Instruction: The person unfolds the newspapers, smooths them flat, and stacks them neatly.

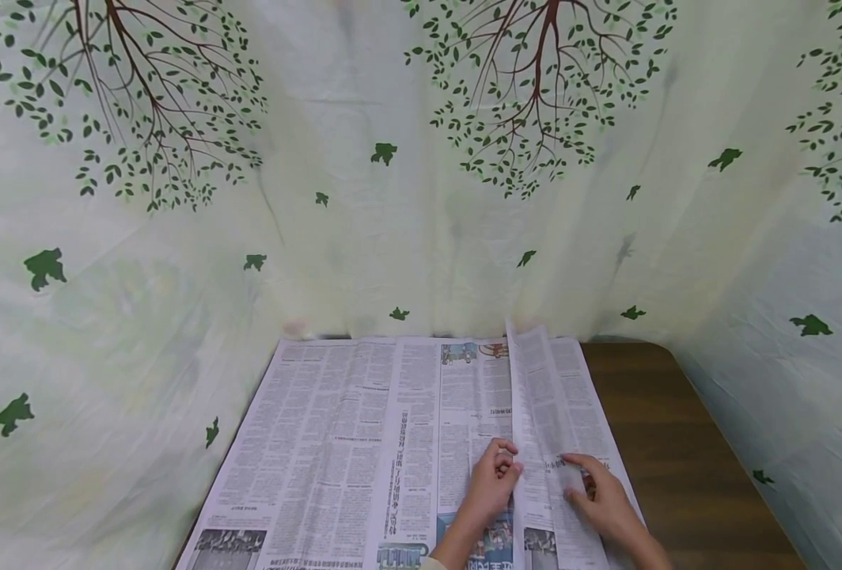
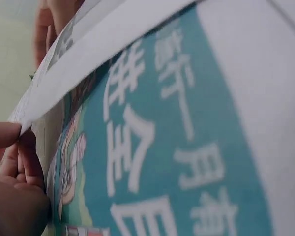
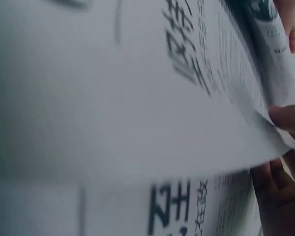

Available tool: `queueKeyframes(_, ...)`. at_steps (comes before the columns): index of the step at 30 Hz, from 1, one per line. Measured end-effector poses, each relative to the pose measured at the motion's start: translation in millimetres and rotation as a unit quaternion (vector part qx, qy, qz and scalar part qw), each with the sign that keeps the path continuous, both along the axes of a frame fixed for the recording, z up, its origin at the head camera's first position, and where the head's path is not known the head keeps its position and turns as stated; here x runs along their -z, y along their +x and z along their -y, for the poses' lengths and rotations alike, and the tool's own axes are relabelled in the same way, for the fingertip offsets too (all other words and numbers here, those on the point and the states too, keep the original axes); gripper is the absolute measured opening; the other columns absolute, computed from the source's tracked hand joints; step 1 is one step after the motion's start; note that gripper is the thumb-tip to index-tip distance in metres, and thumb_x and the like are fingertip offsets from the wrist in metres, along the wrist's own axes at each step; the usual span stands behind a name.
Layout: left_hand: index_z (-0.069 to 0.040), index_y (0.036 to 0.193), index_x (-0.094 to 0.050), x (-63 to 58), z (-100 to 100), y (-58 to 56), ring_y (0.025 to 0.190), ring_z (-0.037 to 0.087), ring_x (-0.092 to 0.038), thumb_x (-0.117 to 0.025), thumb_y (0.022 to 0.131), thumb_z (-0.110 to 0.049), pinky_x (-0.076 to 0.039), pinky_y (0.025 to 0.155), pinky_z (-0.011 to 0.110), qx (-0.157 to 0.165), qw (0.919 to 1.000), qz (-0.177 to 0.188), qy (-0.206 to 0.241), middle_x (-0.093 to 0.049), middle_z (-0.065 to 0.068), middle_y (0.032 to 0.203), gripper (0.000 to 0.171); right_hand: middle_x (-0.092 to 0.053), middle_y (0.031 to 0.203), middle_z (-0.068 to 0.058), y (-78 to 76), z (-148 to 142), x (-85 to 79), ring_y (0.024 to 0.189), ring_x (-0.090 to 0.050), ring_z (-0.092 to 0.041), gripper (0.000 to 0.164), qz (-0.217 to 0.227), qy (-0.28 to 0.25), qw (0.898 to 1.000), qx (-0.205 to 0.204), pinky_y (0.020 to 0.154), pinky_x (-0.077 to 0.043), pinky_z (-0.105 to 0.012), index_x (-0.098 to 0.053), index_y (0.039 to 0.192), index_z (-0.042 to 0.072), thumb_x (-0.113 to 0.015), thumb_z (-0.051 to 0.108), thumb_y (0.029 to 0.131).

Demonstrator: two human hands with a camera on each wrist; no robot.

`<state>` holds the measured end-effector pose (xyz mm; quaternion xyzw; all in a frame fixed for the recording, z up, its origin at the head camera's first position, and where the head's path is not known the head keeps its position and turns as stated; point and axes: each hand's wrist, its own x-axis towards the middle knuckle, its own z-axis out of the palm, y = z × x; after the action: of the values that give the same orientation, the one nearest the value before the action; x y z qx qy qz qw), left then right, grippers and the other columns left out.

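Observation:
A spread newspaper [image 1: 335, 451] lies on a brown wooden table. Along its right part, a strip of paper [image 1: 538, 419] is turned over and stands partly raised, with its far end lifted. My left hand [image 1: 494, 483] pinches the left edge of this strip between thumb and fingers; the left wrist view shows the paper's white edge [image 2: 88, 69] in that grip. On the strip's right side, my right hand [image 1: 602, 503] pinches a lifted edge of the sheet [image 3: 265, 137], seen in the right wrist view. A teal printed panel [image 2: 152, 137] shows beneath the raised edge.
The brown tabletop [image 1: 677, 451] shows to the right of the newspaper. A pale curtain [image 1: 421, 261] printed with trees and green leaves hangs behind the table and along both sides.

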<state>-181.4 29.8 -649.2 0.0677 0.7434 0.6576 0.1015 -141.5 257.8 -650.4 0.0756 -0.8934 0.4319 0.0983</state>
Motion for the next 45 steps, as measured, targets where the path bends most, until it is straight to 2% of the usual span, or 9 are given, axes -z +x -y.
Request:
queueKeyframes(5, -0.023, 0.113, -0.075, 2.2, 5, -4.4, 0.071, 0.004, -0.054, -0.065, 0.099, -0.013, -0.043, 0.063, 0.018, 0.026, 0.9993, 0.025, 0.010, -0.064, -0.008, 0.086, 0.019, -0.063, 0.128, -0.017, -8.3, -11, 1.2, 0.083, -0.060, -0.002, 0.062, 0.038, -0.024, 0.997, -0.064, 0.066, -0.051, -0.022, -0.058, 0.142, 0.006, -0.081, 0.004, 0.085)
queueKeyframes(10, -0.020, 0.120, -0.077, 2.6, 8, -6.8, 0.067, 0.004, -0.050, -0.066, 0.098, -0.013, -0.041, 0.060, 0.017, 0.044, 0.9989, 0.015, 0.009, -0.059, -0.008, 0.080, 0.025, -0.058, 0.141, -0.022, -16.9, -17, -3.0, 0.102, -0.065, -0.012, 0.074, 0.086, -0.031, 0.992, -0.085, 0.077, -0.055, -0.024, -0.050, 0.150, 0.006, -0.084, 0.014, 0.085)
queueKeyframes(16, -0.016, 0.126, -0.073, 0.8, 16, -6.3, 0.058, 0.003, -0.046, -0.078, 0.090, -0.017, -0.038, 0.052, 0.016, 0.051, 0.9984, 0.023, 0.015, -0.057, -0.008, 0.072, 0.036, -0.058, 0.138, -0.024, -22.2, -18, -2.8, 0.093, -0.066, -0.008, 0.077, 0.135, -0.051, 0.986, -0.082, 0.072, -0.056, -0.025, -0.046, 0.152, 0.005, -0.084, 0.020, 0.087)
queueKeyframes(21, -0.014, 0.133, -0.068, -0.2, 25, -5.4, 0.053, 0.003, -0.053, -0.084, 0.084, -0.015, -0.038, 0.047, 0.017, 0.076, 0.9961, 0.031, 0.032, -0.072, 0.002, 0.071, 0.052, -0.063, 0.130, -0.024, -22.8, -19, 1.0, 0.087, -0.067, -0.005, 0.074, 0.138, -0.065, 0.986, -0.072, 0.068, -0.057, -0.026, -0.048, 0.151, 0.005, -0.083, 0.021, 0.088)
queueKeyframes(24, -0.016, 0.136, -0.066, -0.9, 32, -4.8, 0.047, 0.002, -0.051, -0.085, 0.084, -0.016, -0.036, 0.044, 0.017, 0.095, 0.9947, 0.027, 0.028, -0.072, 0.003, 0.065, 0.055, -0.064, 0.128, -0.023, -21.8, -19, 1.3, 0.086, -0.068, -0.006, 0.074, 0.147, -0.073, 0.984, -0.064, 0.067, -0.057, -0.026, -0.048, 0.151, 0.006, -0.083, 0.021, 0.088)
queueKeyframes(28, -0.022, 0.136, -0.066, -1.9, 39, -4.8, 0.040, 0.001, -0.042, -0.086, 0.084, -0.024, -0.031, 0.041, 0.018, 0.096, 0.9950, 0.028, 0.008, -0.067, 0.000, 0.056, 0.056, -0.064, 0.128, -0.024, -19.6, -18, 0.5, 0.086, -0.069, -0.008, 0.075, 0.159, -0.088, 0.981, -0.065, 0.066, -0.057, -0.027, -0.046, 0.152, 0.006, -0.082, 0.019, 0.088)
queueKeyframes(31, -0.022, 0.135, -0.066, -3.4, 43, -4.6, 0.045, 0.003, -0.052, -0.087, 0.083, -0.025, -0.034, 0.044, 0.018, 0.086, 0.9957, 0.032, 0.013, -0.072, 0.005, 0.062, 0.056, -0.063, 0.129, -0.026, -19.0, -18, 0.4, 0.086, -0.070, -0.008, 0.075, 0.162, -0.098, 0.979, -0.069, 0.066, -0.058, -0.028, -0.045, 0.153, 0.005, -0.082, 0.019, 0.089)
queueKeyframes(36, -0.022, 0.137, -0.064, -6.4, 55, -5.6, 0.068, 0.015, -0.074, -0.087, 0.083, -0.022, -0.053, 0.058, 0.022, 0.085, 0.9947, 0.042, 0.040, -0.078, 0.011, 0.079, 0.059, -0.061, 0.131, -0.027, -18.5, -19, 1.6, 0.088, -0.071, -0.009, 0.076, 0.168, -0.107, 0.977, -0.068, 0.067, -0.058, -0.028, -0.044, 0.154, 0.005, -0.081, 0.019, 0.089)
queueKeyframes(45, -0.020, 0.149, -0.054, -6.5, 89, -9.9, 0.097, 0.028, -0.077, -0.080, 0.090, -0.015, -0.062, 0.076, 0.034, 0.128, 0.9856, 0.042, 0.103, -0.077, 0.020, 0.109, 0.065, -0.063, 0.129, -0.028, -17.9, -20, 2.2, 0.087, -0.072, -0.011, 0.077, 0.169, -0.126, 0.975, -0.075, 0.066, -0.059, -0.029, -0.043, 0.154, 0.004, -0.082, 0.016, 0.088)
